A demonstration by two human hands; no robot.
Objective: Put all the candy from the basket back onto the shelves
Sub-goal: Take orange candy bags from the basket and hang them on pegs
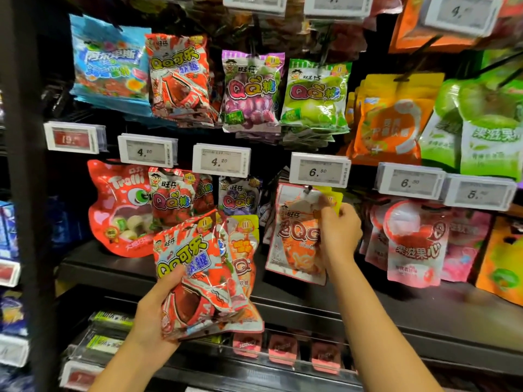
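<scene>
Red "QQ" cola candy bags [195,267] fill the left hand [152,315]; right hand [338,230] fingers pinch an orange "QQ" bag [294,236], seemingly hooked under the "6.50" tag [319,170].

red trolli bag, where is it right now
In the head view the red Trolli bag hangs at the left end of the lower peg row, under the 19 price tag, just left of the strawberry QQ bag and above the left hand.

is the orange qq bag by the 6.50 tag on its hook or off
Cannot tell for sure. The orange bag has its top right at the peg under the 6.50 tag, but the right hand grips that corner and hides the hole.
</scene>
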